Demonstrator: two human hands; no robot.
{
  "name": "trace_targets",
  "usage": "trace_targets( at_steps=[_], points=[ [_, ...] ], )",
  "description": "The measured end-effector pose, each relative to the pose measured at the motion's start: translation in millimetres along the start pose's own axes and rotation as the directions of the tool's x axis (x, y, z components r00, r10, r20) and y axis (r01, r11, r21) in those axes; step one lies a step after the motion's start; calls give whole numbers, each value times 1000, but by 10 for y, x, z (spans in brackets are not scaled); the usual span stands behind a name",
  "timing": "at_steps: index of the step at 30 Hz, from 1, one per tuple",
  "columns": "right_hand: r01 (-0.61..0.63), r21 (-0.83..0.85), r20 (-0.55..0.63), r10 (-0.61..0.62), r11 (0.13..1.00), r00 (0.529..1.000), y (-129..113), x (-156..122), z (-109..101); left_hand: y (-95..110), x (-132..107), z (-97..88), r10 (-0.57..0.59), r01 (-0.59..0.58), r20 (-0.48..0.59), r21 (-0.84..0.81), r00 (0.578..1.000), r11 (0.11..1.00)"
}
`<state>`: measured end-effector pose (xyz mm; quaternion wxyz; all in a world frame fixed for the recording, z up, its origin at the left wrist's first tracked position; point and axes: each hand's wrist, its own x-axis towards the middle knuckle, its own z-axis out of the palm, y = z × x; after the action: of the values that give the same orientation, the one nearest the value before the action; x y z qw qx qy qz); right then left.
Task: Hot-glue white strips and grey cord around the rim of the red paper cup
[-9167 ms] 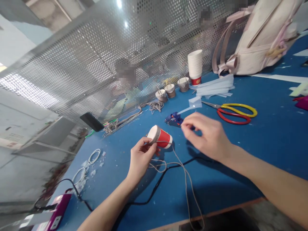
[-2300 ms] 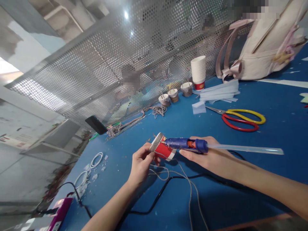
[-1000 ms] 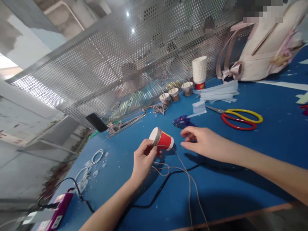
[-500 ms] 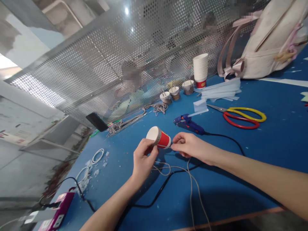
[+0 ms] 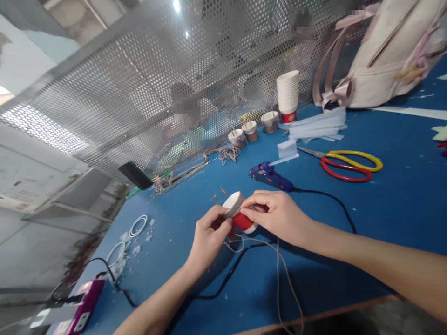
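Note:
A small red paper cup (image 5: 240,218) lies on its side above the blue table (image 5: 384,209), its white base turned toward the far left. My left hand (image 5: 208,235) grips the cup's base end from below. My right hand (image 5: 279,215) pinches a thin grey string (image 5: 279,260) against the cup's red side. The string loops under the cup and trails toward the near table edge. A blue glue gun (image 5: 269,176) lies on the table just beyond my right hand, with its black cord (image 5: 335,202) running past my wrist.
Red and yellow scissors (image 5: 349,164), pale glue sticks (image 5: 317,128), a stack of white cups (image 5: 287,95), three wrapped cups (image 5: 250,131) and a beige bag (image 5: 387,51) sit at the back right. A perforated metal screen (image 5: 139,107) bounds the far side. A purple power strip (image 5: 82,309) lies near left.
The glue gun was pressed to the cup, then laid down on the table. My right hand came back to the cup and now pinches the string against its side; the cup has dropped slightly lower.

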<state>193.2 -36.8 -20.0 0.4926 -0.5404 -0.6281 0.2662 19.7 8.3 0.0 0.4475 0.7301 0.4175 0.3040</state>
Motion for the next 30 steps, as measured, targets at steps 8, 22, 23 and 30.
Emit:
trace_targets(
  at_steps=[8,22,23,30],
  points=[
    [-64,-15,-39,63,998,997,-3,-9,7,13,-15,19,-42,46,42,-92,998,995],
    [-116,-13,-58,115,993,992,14,9,12,-38,-5,-6,-48,54,65,-102,997,993],
    [-120,-18,-59,119,993,991,13,12,10,-41,-3,-7,-49,55,61,-98,997,994],
    [-119,-24,-65,117,993,991,29,14,14,-67,3,-18,-32,37,67,-78,997,996]
  ],
)
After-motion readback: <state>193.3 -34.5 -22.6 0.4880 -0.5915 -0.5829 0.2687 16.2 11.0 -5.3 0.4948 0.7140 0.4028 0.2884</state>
